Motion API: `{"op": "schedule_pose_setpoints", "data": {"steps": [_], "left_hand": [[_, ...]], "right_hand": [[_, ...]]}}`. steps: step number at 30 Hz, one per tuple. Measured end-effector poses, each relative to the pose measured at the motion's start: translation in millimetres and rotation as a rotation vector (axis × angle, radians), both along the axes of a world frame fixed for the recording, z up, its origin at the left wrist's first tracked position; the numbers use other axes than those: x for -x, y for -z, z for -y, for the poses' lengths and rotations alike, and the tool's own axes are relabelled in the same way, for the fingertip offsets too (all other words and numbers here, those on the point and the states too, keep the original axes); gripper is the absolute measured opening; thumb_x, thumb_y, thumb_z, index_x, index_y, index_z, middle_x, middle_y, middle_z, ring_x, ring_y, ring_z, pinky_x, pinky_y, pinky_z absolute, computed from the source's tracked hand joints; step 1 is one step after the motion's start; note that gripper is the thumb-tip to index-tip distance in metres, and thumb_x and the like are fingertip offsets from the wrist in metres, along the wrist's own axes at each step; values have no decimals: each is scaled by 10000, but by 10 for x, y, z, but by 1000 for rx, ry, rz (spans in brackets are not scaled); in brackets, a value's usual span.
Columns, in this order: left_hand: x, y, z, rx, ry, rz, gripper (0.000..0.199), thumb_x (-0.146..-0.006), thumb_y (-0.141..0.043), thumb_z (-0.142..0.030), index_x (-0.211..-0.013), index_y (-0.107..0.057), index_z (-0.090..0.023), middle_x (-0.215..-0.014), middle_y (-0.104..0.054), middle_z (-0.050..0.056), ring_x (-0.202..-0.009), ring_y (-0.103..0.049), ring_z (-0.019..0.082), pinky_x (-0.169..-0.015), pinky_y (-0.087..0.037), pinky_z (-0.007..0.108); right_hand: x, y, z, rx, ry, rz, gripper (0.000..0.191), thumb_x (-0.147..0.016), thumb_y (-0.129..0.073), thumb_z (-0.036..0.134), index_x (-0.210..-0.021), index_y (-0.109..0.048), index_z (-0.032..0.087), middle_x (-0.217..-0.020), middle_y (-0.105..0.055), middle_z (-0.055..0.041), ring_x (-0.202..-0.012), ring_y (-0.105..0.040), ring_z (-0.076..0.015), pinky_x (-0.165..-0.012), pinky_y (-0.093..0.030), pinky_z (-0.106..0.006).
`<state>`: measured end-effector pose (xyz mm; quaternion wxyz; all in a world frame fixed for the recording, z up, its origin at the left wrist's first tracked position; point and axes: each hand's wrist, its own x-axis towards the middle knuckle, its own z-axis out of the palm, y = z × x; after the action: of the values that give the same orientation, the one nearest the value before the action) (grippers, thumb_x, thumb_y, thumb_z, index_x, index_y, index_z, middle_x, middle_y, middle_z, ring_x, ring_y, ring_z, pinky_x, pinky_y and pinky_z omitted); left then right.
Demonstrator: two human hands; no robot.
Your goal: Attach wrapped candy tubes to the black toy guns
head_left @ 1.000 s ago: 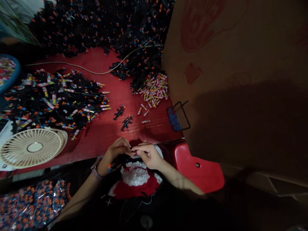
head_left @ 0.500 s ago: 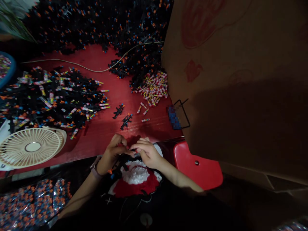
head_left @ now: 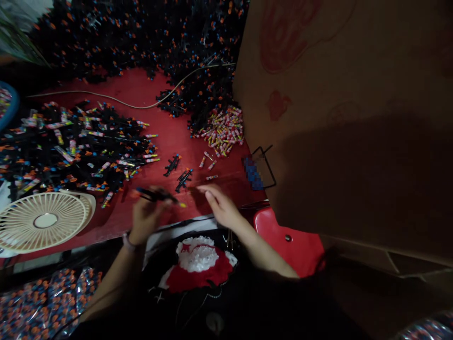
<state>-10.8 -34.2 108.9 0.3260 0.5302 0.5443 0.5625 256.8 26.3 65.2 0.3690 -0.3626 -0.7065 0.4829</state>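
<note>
My left hand (head_left: 146, 218) is closed on a black toy gun (head_left: 155, 193), held above the front part of the red table (head_left: 170, 127). A yellow tip shows at the toy gun's right end; motion blurs it. To the right, my right hand (head_left: 223, 208) reaches over the table edge with fingers stretched out and nothing visible in them. Just beyond the hands lie two more toy guns (head_left: 184, 180), black with orange and blue parts. Several loose small printed tubes (head_left: 212, 177) lie near my right fingertips, in front of a heap of such tubes (head_left: 226, 132).
Toy guns with tubes form a pile (head_left: 95, 137) at left; a larger toy-gun pile (head_left: 141, 38) covers the back. A cream fan (head_left: 46, 220) stands front left. A cardboard box (head_left: 318, 94) walls the right, above a red chair (head_left: 283, 241). A cable (head_left: 134, 106) crosses the table.
My hands were together near my chest. They have parted: my left hand moved left and forward with the toy gun, my right hand moved slightly forward and its fingers stretched out.
</note>
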Motion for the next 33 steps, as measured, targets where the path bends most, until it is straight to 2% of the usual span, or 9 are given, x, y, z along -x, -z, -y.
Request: {"op": "schedule_pose_setpoints", "data": {"steps": [3, 5, 7, 10, 14, 16, 22, 26, 33], "left_hand": [[725, -80, -506, -139, -507, 164, 338, -1000, -831, -442, -1086, -727, -132, -987, -735, -10, -938, -690, 110, -928, -630, 285], [1126, -151, -788, -186, -616, 231, 319, -1143, -615, -453, -1168, -666, -139, -1042, -722, -35, -1089, -695, 91, -1100, -585, 338], [1258, -148, -909, -150, -658, 325, 393, -1138, -599, -523, -1178, -640, -133, -1023, -716, -21, -1111, -708, 107, -1156, -571, 394], [881, 100, -784, -54, -545, 271, 559, -981, -783, -626, -1233, -677, -138, -1116, -756, 62, -1069, -750, 185, -1111, -614, 455], [-5, 678, -416, 22, -17, -323, 509, -979, -795, -487, -1376, -726, -177, -1452, -711, 182, -1377, -674, 329, -1221, -527, 570], [-283, 916, -286, 23, 112, -559, 468, -1046, -690, -404, -1470, -695, -204, -1626, -598, 187, -1553, -535, 362, -1289, -448, 615], [-394, 1225, -175, -6, -50, -778, 422, -1094, -572, -301, -1491, -675, -202, -1567, -623, 191, -1458, -584, 349, -1250, -483, 580], [-381, 1222, -175, -34, -118, -782, 350, -1049, -635, -289, -1374, -725, -197, -1336, -702, 166, -1267, -639, 328, -1158, -527, 533], [-389, 1165, -142, 22, -170, -726, 391, -937, -703, -236, -1326, -699, -195, -1238, -688, 144, -1186, -635, 327, -1110, -532, 494]], "right_hand": [[0, 238, -406, -95, 160, 164, 294, -1122, -567, 267, -1354, -739, 216, -1376, -700, -147, -1301, -631, -270, -1163, -481, -466], [42, 382, -558, -134, 164, 360, 236, -1049, -680, 203, -1267, -770, 197, -1383, -681, -164, -1326, -587, -315, -1161, -455, -499], [99, 489, -608, -155, 133, 523, 156, -1019, -720, 179, -1164, -778, 177, -1301, -696, -172, -1280, -572, -342, -1113, -452, -515], [140, 574, -642, -213, 62, 576, 117, -1053, -651, 144, -1123, -745, 148, -1169, -701, -168, -1175, -584, -325, -1046, -474, -484], [37, 578, -901, -331, 72, 509, 222, -1065, -583, 92, -1231, -717, 154, -1233, -662, -168, -1173, -592, -298, -1073, -501, -465], [-30, 565, -1067, -371, 67, 550, 228, -1035, -652, 103, -1236, -728, 178, -1335, -626, -168, -1250, -573, -307, -1122, -494, -494], [45, 524, -1287, -392, 37, 699, 153, -1088, -619, 192, -1206, -711, 165, -1255, -708, -176, -1260, -587, -330, -1136, -486, -512], [298, 470, -1475, -310, 267, 748, 257, -1141, -522, 247, -1312, -651, 105, -1313, -715, -236, -1260, -611, -344, -1134, -462, -482], [569, 509, -1655, -204, 227, 935, 324, -1101, -601, 246, -1349, -638, 41, -1421, -647, -320, -1340, -596, -381, -1158, -419, -486]]}}
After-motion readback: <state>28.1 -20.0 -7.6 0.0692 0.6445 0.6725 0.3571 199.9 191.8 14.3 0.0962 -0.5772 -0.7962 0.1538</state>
